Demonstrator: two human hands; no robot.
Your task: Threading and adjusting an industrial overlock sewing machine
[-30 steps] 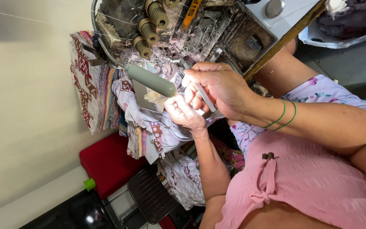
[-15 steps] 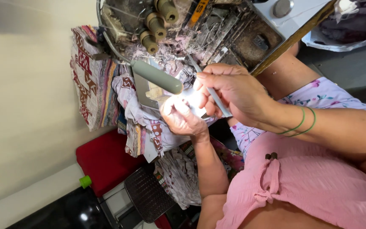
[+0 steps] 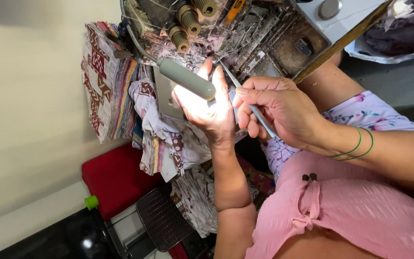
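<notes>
My left hand (image 3: 212,111) reaches up under the grey gooseneck lamp head (image 3: 187,79), brightly lit, with its fingers stretched toward the threading area of the worn sewing machine (image 3: 259,36). I see nothing held in it. My right hand (image 3: 278,109), with green bangles at the wrist, is closed on thin metal tweezers (image 3: 238,86). Their tip points up into the machine, just right of my left fingertips. Brass-coloured thread knobs (image 3: 184,26) sit above the lamp.
Patterned fabric pieces (image 3: 109,81) hang in a stack to the left of the machine, and more cloth (image 3: 168,139) drapes below it. A red stool (image 3: 116,180), a dark foot pedal (image 3: 164,218) and a green cap (image 3: 91,202) lie lower left. A wooden table edge (image 3: 341,43) runs at the upper right.
My left hand has opened out of a pinch and lifted its fingers up under the lamp. My right hand keeps the tweezers, now angled up into the machine.
</notes>
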